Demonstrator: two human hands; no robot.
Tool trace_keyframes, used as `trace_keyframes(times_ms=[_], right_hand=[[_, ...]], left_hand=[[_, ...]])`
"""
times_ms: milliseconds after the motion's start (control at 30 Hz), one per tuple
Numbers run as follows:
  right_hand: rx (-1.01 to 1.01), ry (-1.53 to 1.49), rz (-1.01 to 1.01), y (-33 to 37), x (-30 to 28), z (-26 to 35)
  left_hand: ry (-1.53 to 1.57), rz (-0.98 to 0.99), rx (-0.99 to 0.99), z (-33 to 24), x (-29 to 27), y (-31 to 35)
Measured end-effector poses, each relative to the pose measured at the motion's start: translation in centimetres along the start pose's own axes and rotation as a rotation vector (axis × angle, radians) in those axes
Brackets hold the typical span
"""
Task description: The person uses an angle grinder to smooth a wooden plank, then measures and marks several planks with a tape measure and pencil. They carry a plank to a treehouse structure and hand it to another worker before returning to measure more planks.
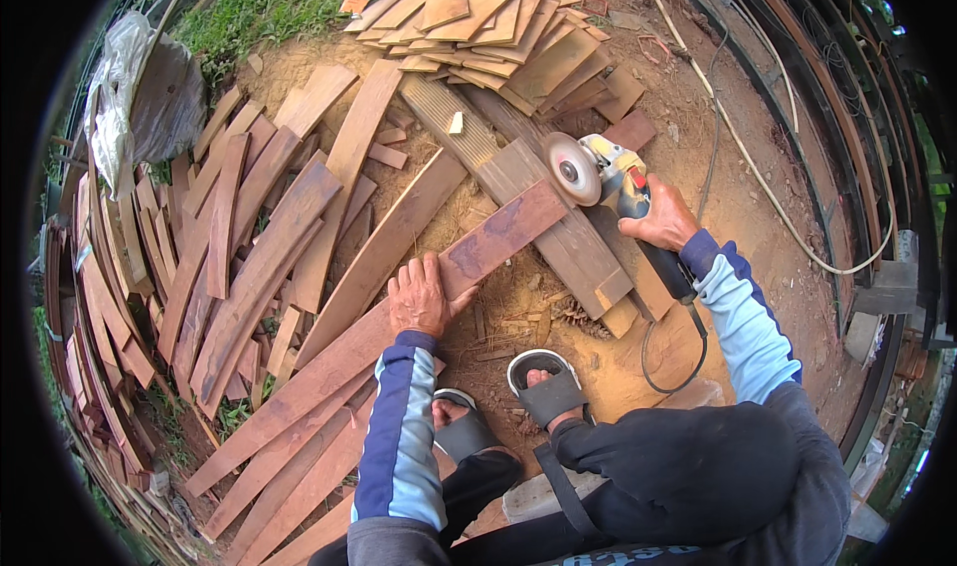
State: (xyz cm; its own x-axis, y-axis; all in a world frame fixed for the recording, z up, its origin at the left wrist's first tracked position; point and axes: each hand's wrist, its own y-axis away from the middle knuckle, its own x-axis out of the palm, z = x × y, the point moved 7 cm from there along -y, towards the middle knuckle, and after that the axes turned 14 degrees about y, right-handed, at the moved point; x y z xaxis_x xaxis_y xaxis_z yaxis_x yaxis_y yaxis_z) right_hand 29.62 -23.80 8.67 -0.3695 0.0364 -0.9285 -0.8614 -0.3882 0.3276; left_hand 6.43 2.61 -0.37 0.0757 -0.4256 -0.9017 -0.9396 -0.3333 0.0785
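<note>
My right hand point(666, 213) grips an angle grinder point(638, 192) by its body. The grinder's round disc point(575, 169) stands just beyond the far end of a long reddish-brown plank point(503, 232); whether the two touch I cannot tell. My left hand point(419, 295) presses down on that plank from above, fingers bent over it and thumb along its near side. The plank slants from lower left to upper right, its far part resting across a grooved timber board point(558, 257) on the ground. A black cord point(705, 342) trails from the grinder's rear.
Loose planks point(249, 247) lie heaped on the left. Cut short boards point(488, 27) are piled at the top. A pale hose or cable point(748, 152) curves along the right, near long dark metal bars point(847, 97). My sandaled feet point(546, 386) stand close to the boards, on sawdust-covered soil.
</note>
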Motion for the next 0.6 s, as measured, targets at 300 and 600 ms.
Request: trace_keyframes(times_ms=[300, 600], right_hand=[[0.145, -0.427, -0.245, 0.9, -3.6, -6.6], [0.319, -0.734, -0.253, 3.0, -4.0, -11.3]], left_hand=[[0.14, -0.225, 0.161, -7.9, -0.8, -4.7], [0.059, 0.018, 0.239, -17.7, 4.7, -14.1]])
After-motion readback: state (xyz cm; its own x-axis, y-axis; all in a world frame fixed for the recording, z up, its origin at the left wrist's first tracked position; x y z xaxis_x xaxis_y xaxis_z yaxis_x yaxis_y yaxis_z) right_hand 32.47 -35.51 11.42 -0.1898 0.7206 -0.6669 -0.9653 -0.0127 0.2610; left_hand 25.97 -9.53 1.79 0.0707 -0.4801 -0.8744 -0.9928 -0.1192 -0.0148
